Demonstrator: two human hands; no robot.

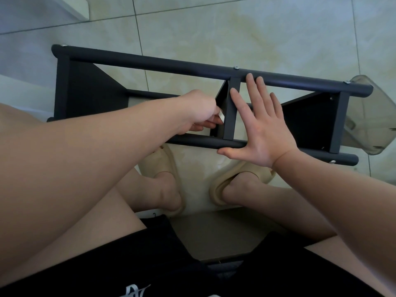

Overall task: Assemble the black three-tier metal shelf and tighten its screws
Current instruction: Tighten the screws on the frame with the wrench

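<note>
So the black shelf (150, 63) is lying on its side on the tile floor (257, 35). The right grip (263, 133) is flat and spread over the frame, thumb on the near rail (199, 142). The left grip (199, 110) reaches in beside the middle crossbar (230, 112), fingers curled, can't tell around what. A clear tub (368, 116) sits at the shelf's right end.

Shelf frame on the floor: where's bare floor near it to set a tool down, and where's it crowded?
Widest bare tile floor lies beyond the shelf. A smaller patch sits between the two slippers. Crowded: the middle bay, holding the left hand and right hand, and the right end by a clear container.
</note>
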